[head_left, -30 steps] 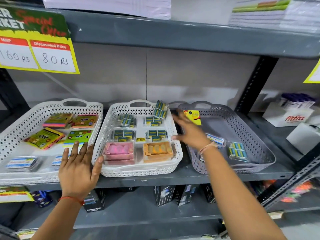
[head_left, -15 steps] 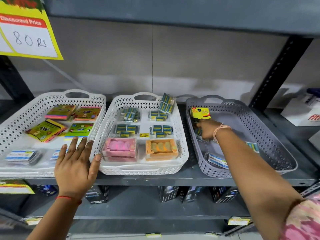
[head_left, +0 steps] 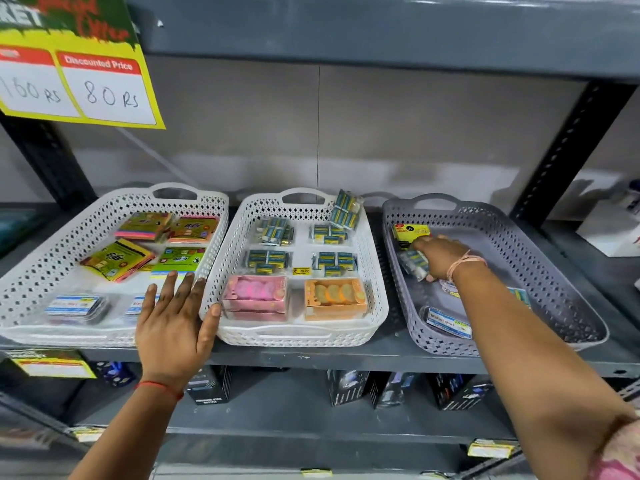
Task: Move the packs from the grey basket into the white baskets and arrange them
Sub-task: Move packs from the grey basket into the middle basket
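Note:
Three baskets stand side by side on a grey shelf. The grey basket (head_left: pixel 540 244) on the right holds a yellow pack (head_left: pixel 408 233), a clear blue-labelled pack (head_left: pixel 446 322) and a small pack by the right wall (head_left: pixel 518 295). My right hand (head_left: pixel 438 256) reaches into its far left part, fingers closed on a clear pack of small blue items (head_left: pixel 412 264). The middle white basket (head_left: pixel 304 336) carries several blue packs, a pink box (head_left: pixel 256 296) and an orange box (head_left: pixel 335 297). My left hand (head_left: pixel 175 327) rests flat, fingers spread, over the near right corner of the left white basket (head_left: pixel 45 265).
A blue pack (head_left: pixel 346 209) leans on the middle basket's far right rim. A yellow price sign (head_left: pixel 76 64) hangs at the upper left. A black upright post (head_left: pixel 568 150) stands behind the grey basket. Dark boxes (head_left: pixel 348 386) line the lower shelf.
My right hand moved from over the middle basket's right rim into the grey basket and closed on the clear blue pack. My left hand stayed in place. The view shifted.

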